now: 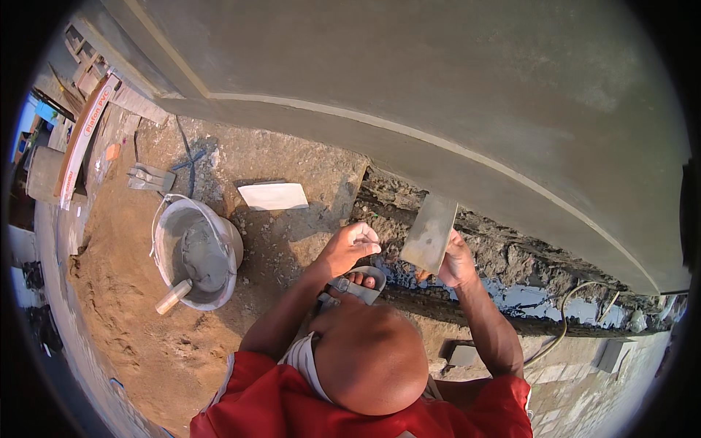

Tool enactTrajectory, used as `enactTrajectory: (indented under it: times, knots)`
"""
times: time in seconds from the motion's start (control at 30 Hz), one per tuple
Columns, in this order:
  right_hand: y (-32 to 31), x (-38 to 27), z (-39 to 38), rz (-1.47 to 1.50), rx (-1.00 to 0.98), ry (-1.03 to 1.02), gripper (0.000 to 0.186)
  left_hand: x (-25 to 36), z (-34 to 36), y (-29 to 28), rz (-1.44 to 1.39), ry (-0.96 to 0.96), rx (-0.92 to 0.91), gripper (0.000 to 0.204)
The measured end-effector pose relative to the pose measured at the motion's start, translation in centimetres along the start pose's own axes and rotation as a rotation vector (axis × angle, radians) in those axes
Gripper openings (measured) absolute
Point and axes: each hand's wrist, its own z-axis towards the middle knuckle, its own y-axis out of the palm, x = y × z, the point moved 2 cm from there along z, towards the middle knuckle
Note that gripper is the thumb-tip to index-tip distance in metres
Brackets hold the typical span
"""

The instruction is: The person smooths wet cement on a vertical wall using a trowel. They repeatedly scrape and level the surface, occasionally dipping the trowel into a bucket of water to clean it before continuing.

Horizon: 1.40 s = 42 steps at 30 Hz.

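My right hand (456, 259) is closed on a rectangular steel float (431, 226), held up beside the lower part of the grey rendered wall (438, 87). My left hand (354, 244) is raised left of the float, fingers curved and apart, holding nothing that I can see. Below it a sandaled foot (360, 281) shows. To the left, a bucket (230, 248) holds grey mortar (204, 255), with a handled tool (173, 296) resting in it. A white flat piece (272, 196) lies on the ground near the wall.
A narrow trench with dark, wet edges (555, 299) runs along the wall's foot, with a hose (558, 336) at the right. Sandy ground (124, 328) surrounds the bucket. A metal tool head (150, 177), a long printed board (87, 139) and debris lie at the left.
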Motion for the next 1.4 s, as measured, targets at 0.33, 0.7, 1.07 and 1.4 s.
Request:
enactTrajectory:
  times: [0.33, 0.7, 1.07, 1.4]
  knots:
    - [-0.2, 4.2, 0.1, -0.032, 0.1, 0.02, 0.061, -1.1, -0.9, 1.7, -0.348, -0.167, -0.312, 0.037]
    - [1.1, 0.8, 1.8, -0.15, 0.081, -0.002, 0.041, 0.7, 1.3, -0.7, -0.356, -0.338, -0.249, 0.026]
    - [-1.5, 3.4, -0.7, 0.09, -0.049, 0.397, 0.045, 0.6, 1.6, -2.7, 0.058, -0.01, -0.401, 0.025]
    - [-1.2, 2.8, -0.3, -0.127, -0.2, 0.35, 0.024, 2.6, 2.1, -2.8, 0.347, 0.264, -0.373, 0.034]
